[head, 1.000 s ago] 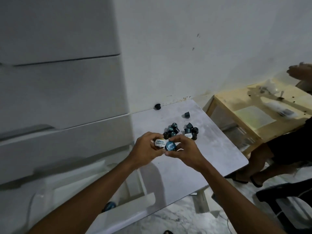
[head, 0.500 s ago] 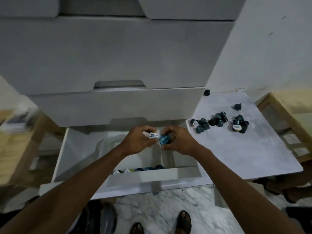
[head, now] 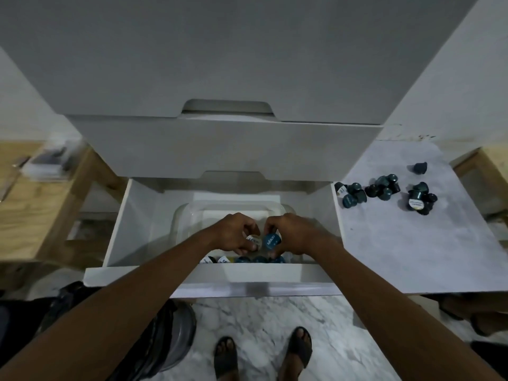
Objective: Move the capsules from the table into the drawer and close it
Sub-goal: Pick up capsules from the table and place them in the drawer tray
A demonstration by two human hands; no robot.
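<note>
- The left hand [head: 233, 235] and right hand [head: 298, 232] meet over the open drawer [head: 247, 279], knuckles up, fingers curled inward toward each other.
- The left grip pinches a white-lidded capsule [head: 253, 240]. Its flat lid is tilted up and toward the right hand, and its body is hidden under the fingers.
- The right grip pinches a blue-lidded capsule [head: 271, 241]. Its round printed lid faces up at the camera, so its short axis runs down into the drawer.
- The two held capsules sit side by side, touching or nearly so, above the near edge of a clear container [head: 187, 215] that lies inside the drawer.
- Below the hands, a row of capsules [head: 244, 260] lies along the drawer's front wall: white lids at the left, blue ones at the right, all lids up.
- The drawer is pulled well out from the white cabinet [head: 225, 149].
- On the bench [head: 398, 248] to the right, loose capsules [head: 383, 188] lie in small clusters, most tipped on their sides and pointing various ways. One [head: 415, 205] shows a pale lid.
- A single capsule [head: 420, 168] lies apart, nearer the wall.
- Two feet in sandals [head: 301, 350] stand on the marble floor [head: 261, 314].
</note>
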